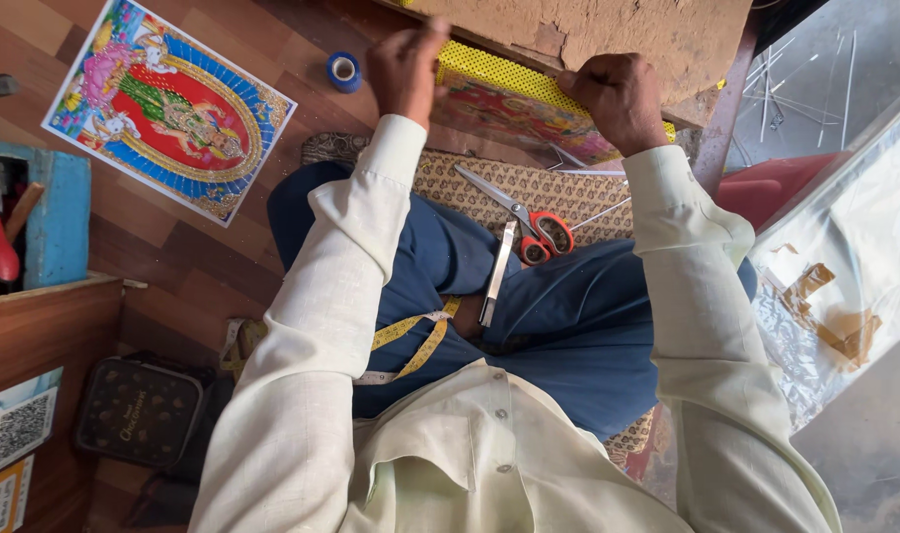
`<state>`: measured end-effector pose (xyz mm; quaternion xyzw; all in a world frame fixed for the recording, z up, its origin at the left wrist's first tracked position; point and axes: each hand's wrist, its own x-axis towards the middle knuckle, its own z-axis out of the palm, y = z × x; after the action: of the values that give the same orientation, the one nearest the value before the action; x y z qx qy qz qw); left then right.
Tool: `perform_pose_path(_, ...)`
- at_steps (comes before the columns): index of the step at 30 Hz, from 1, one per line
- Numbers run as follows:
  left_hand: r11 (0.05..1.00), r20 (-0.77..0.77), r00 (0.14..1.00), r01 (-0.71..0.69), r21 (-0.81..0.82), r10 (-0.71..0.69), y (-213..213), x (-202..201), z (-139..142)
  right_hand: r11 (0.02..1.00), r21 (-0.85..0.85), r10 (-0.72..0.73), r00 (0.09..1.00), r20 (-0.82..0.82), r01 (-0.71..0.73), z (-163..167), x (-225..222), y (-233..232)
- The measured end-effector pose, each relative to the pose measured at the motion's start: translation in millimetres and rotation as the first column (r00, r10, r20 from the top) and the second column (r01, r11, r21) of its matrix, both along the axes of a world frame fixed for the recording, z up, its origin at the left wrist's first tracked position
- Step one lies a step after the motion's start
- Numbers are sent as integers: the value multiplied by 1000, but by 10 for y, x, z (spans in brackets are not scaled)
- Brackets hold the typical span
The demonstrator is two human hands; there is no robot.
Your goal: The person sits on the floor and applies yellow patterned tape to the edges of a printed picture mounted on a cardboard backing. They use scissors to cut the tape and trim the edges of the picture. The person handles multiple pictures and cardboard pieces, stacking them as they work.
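I sit with a colourful picture (514, 104) with a yellow dotted border in front of my knees, partly under a brown board (618, 35). My left hand (405, 69) pinches the picture's upper left edge. My right hand (618, 99) is closed on its right edge, next to the board. Orange-handled scissors (529, 222) lie open on the patterned cloth over my lap, just below both hands. A flat metal strip (496, 274) rests beside them, and a yellow tape measure (415, 341) hangs across my thigh.
A second colourful print (168, 109) lies on the wooden floor at the left, with a blue tape roll (343, 71) near it. A blue tool box (60, 217) stands at the far left. Plastic-wrapped sheets (855, 257) with brown tape lean at the right.
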<state>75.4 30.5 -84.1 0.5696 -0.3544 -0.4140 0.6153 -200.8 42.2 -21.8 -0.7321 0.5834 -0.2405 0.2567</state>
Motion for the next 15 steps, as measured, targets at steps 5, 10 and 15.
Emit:
perform_pose_path(5,788,674,690,249,-564,264,382,-165,178,999,-33,25,999,-49,-26,-27,-3,-18)
perform_pose_path(10,614,894,400,660,-433,200,585,-539,196,998,-31,48,999,4,-48,-77,-26,-46)
perform_pose_path(15,667,910,411,664,-338,52,397,-616,135,995,-77,49,996,-79,-55,-175,-49,-87)
